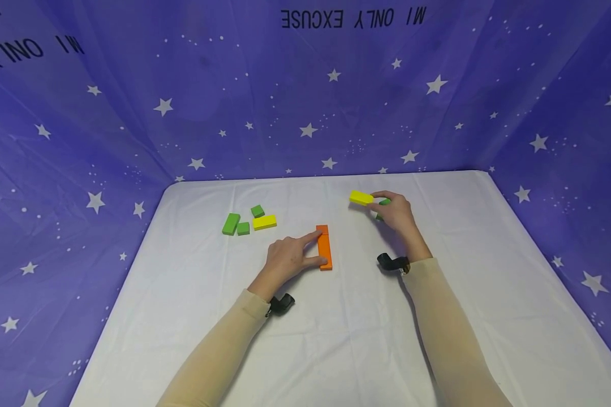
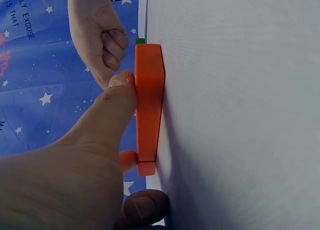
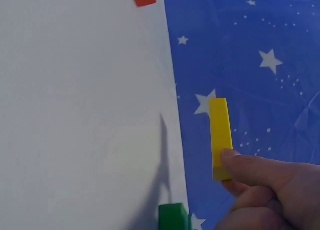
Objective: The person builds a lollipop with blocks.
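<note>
My left hand (image 1: 287,257) rests thumb and index fingertip on two orange blocks lying end to end on the white table. The thumb presses the long orange block (image 1: 325,252); the index finger reaches the small orange block (image 1: 322,229) at its far end. Both blocks also appear in the left wrist view, with the thumb along the top face. Farther right, my right hand (image 1: 396,212) pinches one end of a yellow block (image 1: 361,198) between thumb and fingers, raised off the table. A green block (image 3: 173,217) sits below that hand, partly hidden by it in the head view.
Left of the orange blocks lie a long green block (image 1: 231,224), two small green blocks, one nearer (image 1: 243,228) and one farther (image 1: 257,211), and another yellow block (image 1: 265,222). A blue star-patterned curtain (image 1: 305,102) surrounds the white-covered table (image 1: 356,350).
</note>
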Available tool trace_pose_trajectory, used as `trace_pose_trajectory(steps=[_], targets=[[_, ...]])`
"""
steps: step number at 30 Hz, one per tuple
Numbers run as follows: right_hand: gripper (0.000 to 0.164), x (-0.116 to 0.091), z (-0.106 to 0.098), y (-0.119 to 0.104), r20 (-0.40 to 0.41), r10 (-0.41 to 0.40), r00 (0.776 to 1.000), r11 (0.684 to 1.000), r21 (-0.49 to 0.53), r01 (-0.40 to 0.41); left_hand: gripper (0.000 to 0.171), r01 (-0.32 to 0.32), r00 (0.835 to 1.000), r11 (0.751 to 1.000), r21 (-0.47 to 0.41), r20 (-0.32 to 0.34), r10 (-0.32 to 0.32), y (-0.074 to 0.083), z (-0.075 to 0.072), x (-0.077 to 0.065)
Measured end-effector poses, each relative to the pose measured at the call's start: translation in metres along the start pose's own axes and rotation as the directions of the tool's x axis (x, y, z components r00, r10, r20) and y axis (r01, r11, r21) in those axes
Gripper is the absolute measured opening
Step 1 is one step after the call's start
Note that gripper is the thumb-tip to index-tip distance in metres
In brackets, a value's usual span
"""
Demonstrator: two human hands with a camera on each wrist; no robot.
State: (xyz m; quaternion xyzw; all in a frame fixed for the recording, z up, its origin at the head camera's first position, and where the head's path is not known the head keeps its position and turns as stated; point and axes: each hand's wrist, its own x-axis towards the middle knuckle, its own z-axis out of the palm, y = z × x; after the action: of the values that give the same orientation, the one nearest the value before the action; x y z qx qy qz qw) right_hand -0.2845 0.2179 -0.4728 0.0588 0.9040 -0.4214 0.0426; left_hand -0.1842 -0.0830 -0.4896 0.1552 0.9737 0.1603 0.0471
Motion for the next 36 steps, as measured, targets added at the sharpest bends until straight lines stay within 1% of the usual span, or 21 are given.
trace_pose_trajectory(steps=[2,10,15,21,32,36], targets=[[0.049,-0.001,0.0,-0.003,0.003,-0.021,1.0,1.0,0.001,0.021,0.081,-0.001,1.0,1.0,-0.002,-0.004,0.001,0.0,0.0,0.0],[0.048,-0.006,0.001,-0.015,0.012,-0.056,0.998,0.998,0.033,0.056,0.081,-0.002,1.0,1.0,-0.002,-0.003,0.002,0.0,0.001,-0.001],[0.048,-0.01,0.005,-0.023,0.041,-0.068,0.997,0.997,0.035,0.067,0.081,-0.002,1.0,1.0,-0.002,-0.004,0.002,-0.001,0.001,0.0],[0.047,-0.014,0.011,-0.029,0.079,-0.086,0.993,0.996,0.027,0.084,0.081,0.001,1.0,1.0,0.002,0.002,-0.001,-0.001,0.001,0.0],[0.044,-0.019,0.031,-0.037,0.113,-0.136,0.984,0.991,0.016,0.135,0.081,0.002,1.0,1.0,0.017,0.006,-0.002,0.0,0.001,0.0],[0.043,-0.02,0.038,-0.037,0.12,-0.144,0.982,0.99,0.023,0.142,0.082,-0.002,1.0,1.0,0.022,-0.003,0.002,-0.001,0.002,0.0]])
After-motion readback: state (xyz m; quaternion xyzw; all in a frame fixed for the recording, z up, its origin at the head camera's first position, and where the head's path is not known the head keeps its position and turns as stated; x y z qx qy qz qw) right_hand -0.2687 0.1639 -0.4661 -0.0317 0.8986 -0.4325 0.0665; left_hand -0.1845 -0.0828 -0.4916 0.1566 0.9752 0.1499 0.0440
